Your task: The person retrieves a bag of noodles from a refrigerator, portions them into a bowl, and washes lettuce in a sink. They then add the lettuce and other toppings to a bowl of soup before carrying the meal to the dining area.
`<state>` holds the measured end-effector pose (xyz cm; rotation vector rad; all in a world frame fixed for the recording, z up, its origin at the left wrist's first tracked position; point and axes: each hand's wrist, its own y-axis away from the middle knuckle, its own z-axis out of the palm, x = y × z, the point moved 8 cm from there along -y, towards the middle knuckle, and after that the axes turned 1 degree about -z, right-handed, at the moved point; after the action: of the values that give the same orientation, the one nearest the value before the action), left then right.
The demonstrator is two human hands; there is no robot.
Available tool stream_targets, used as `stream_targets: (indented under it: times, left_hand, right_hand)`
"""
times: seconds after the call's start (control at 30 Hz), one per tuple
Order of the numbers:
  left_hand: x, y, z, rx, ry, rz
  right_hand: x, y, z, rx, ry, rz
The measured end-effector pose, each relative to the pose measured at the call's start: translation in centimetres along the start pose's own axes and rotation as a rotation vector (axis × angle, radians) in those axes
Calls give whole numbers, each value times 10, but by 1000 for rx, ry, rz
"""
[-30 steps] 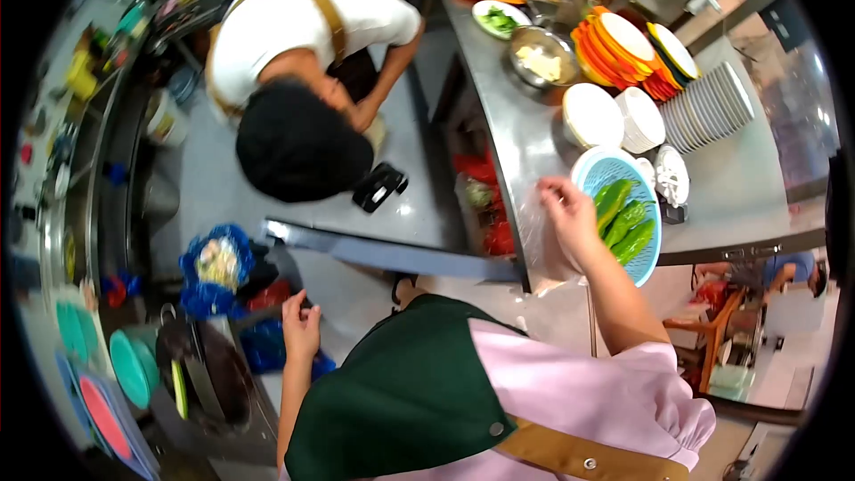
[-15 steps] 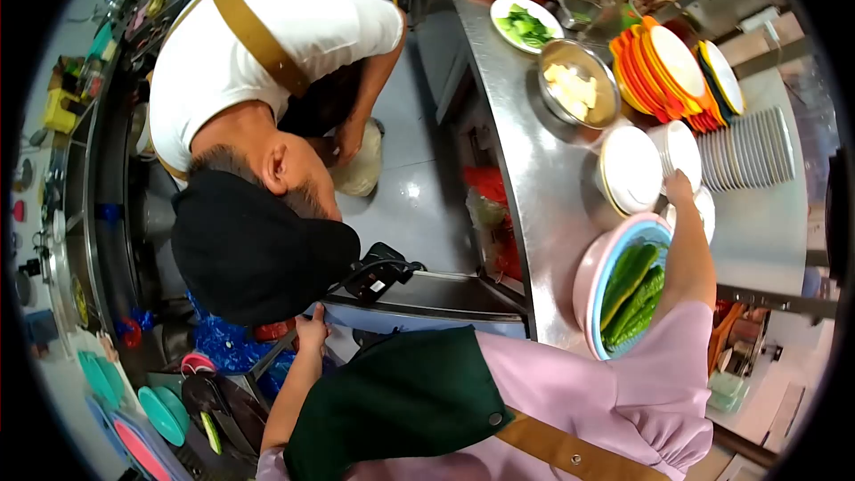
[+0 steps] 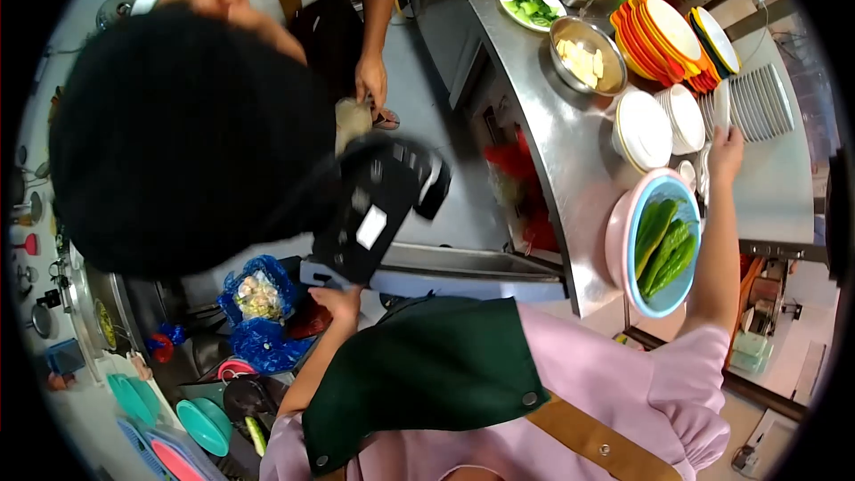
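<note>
My right hand (image 3: 727, 151) is at the far side of the steel counter, its fingers closed on the rim of a white plate (image 3: 721, 105). The plate stands on edge beside a row of stacked white plates (image 3: 766, 105). Below my left hand's view of the other person, my left hand (image 3: 338, 301) grips the outer end of an open blue-grey door (image 3: 445, 283) under the counter; its fingertips are partly hidden. Near my right forearm, a blue basin (image 3: 663, 298) in a pink one holds several green cucumbers (image 3: 668, 249). White bowls (image 3: 684, 120) stand stacked close by.
A person in a black cap (image 3: 191, 142) stands close in front, with a blurred black device (image 3: 378, 205) at the cap. On the counter are a steel bowl (image 3: 614, 71) of pale pieces, plates of greens (image 3: 532, 7) and orange plates (image 3: 650, 44). Blue bags (image 3: 267, 347) lie lower left.
My right hand has moved from the white bowls to a white plate by the plate row. My left hand has shifted right and up in view. The person in the cap appears closer.
</note>
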<state>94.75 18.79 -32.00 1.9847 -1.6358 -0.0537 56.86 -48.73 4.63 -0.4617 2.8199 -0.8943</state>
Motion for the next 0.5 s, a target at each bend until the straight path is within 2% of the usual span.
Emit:
stream_targets:
  times: [0.03,0.07,0.1,0.17,0.2,0.23,0.27,0.3,0.33,0.37,0.4,0.47,0.5]
  left_hand:
    - [16,6,-9,35,-32,174]
    - [40,21,-29,69,-62,347]
    - [69,39,-53,69,-4,511]
    - [98,68,-74,157,60,868]
    - [104,72,-71,88,132,956]
    - [110,73,-61,-98,255,975]
    - [104,67,-30,-557,618,689]
    - [111,81,-19,-893,870,475]
    - [119,101,-24,-1130,843,245]
    - [122,119,-21,-1412,969,93]
    - [133,138,-34,-1628,1086,39]
    - [120,133,-30,-1479,1173,-211]
    - [105,121,-25,-1358,1061,-197]
  right_hand:
    - [-10,5,-23,-39,-276,-34]
    - [-33,25,-53,-95,-454,33]
    - [-63,48,-80,-140,-698,-26]
    - [-121,107,-121,-369,-832,37]
    - [-143,137,-126,-471,-881,-37]
    - [-170,171,-127,-615,-789,-77]
    - [-211,201,-136,-554,-684,-347]
    - [-250,237,-134,-738,-705,-432]
    - [-283,272,-129,-808,-780,-564]
    - [-308,308,-120,-809,-882,-789]
    - [-324,346,-111,-799,-848,-959]
    - [-350,405,-97,-902,-874,-1111]
    - [-355,418,-95,-885,-926,-1115]
